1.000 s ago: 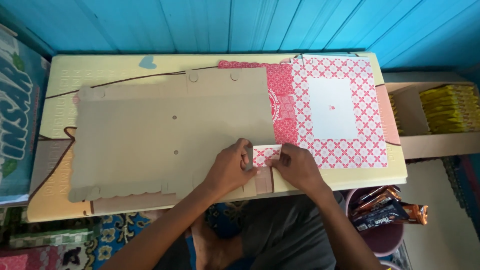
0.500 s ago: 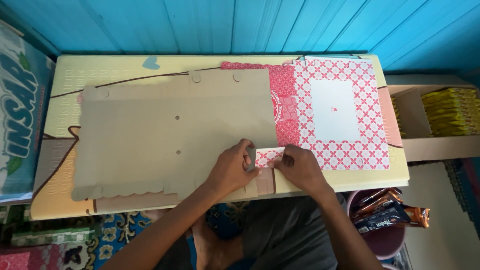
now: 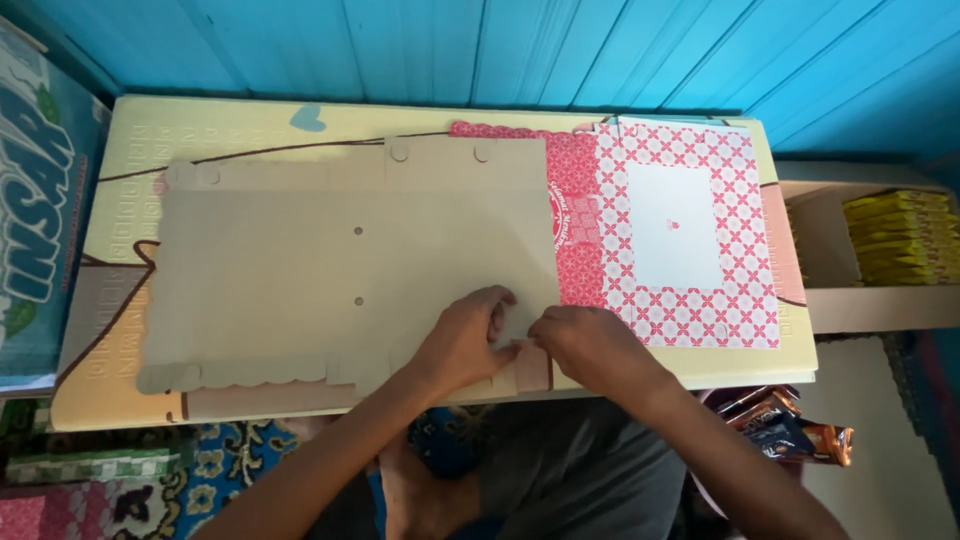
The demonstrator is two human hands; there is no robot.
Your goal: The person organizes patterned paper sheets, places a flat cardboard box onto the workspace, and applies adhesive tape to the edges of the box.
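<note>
On a low pale-yellow table (image 3: 250, 125) set against a bright blue plank wall (image 3: 500, 50), a large flat sheet of brown cardboard (image 3: 300, 270) lies unfolded, plain side up. It is a die-cut box blank: its far edge carries small round tabs, its near-left edge is cut in a scalloped line, and two small holes show near its middle. At its right end the sheet's printed side is turned up, red with a white lattice pattern and a blank white square (image 3: 675, 225) in the centre.

Both hands meet at the near edge of the cardboard, close to where brown meets red. Left hand (image 3: 462, 345) lies palm down on the brown surface, fingers bent and close together, their tips pressing on a small folded flap (image 3: 528, 365). Right hand (image 3: 592, 345) rests just beside it, fingers curled inward, pinching the same flap from the other side. The two hands' fingertips touch or nearly touch.

Beside the table on the right stands an open cardboard box (image 3: 850, 310) holding stacked yellow packets (image 3: 900, 235). Shiny snack wrappers (image 3: 790, 430) lie below it. A patterned mat (image 3: 150, 480) covers the floor at left.
</note>
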